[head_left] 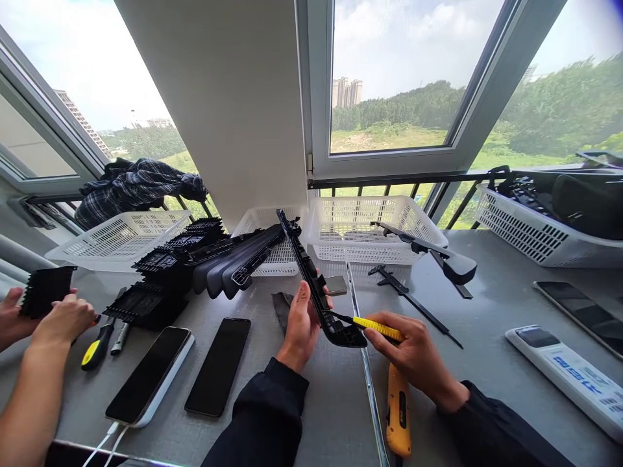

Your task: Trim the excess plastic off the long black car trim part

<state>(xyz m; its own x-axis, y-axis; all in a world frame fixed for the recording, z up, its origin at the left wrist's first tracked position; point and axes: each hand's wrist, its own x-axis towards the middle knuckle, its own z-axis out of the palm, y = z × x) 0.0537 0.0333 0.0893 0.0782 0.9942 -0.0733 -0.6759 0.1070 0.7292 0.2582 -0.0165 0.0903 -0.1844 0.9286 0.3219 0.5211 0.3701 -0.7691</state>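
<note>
Trim piece: long black plastic moulding (317, 303), held up over the grey tabletop (331, 415), ribbed inner side partly showing.
Long axis: slanting away from the person – broad, rounded end near and to the right, narrow end far and to the left, in front of the middle white basket (267, 264) as seen from the head.
Left hand: wrapped around the moulding (299, 327) near its broad end, thumb on one side and fingers on the other, pinching it between them.
Right hand: fingers closed round a yellow-handled tool (377, 326), hand (416, 350) to the right of the broad end.
Tool tip: dark and thin, pointing left across the moulding's inner side just beyond the left fingers; whether it touches, I cannot tell.
Nearer hand: the left, in contact; the moulding lies leftward of the right fingers – only the tool bridges that gap, crossing the long axis.
Right of the moulding: black caliper (389, 279) lying flat; orange tool (399, 412) below the right hand.
Left of it: fanned black mouldings (226, 259), ribbed black plates (158, 295) and a black phone (219, 366).
Far left: a co-worker's hands (63, 318) holding another ribbed plate (47, 290).
</note>
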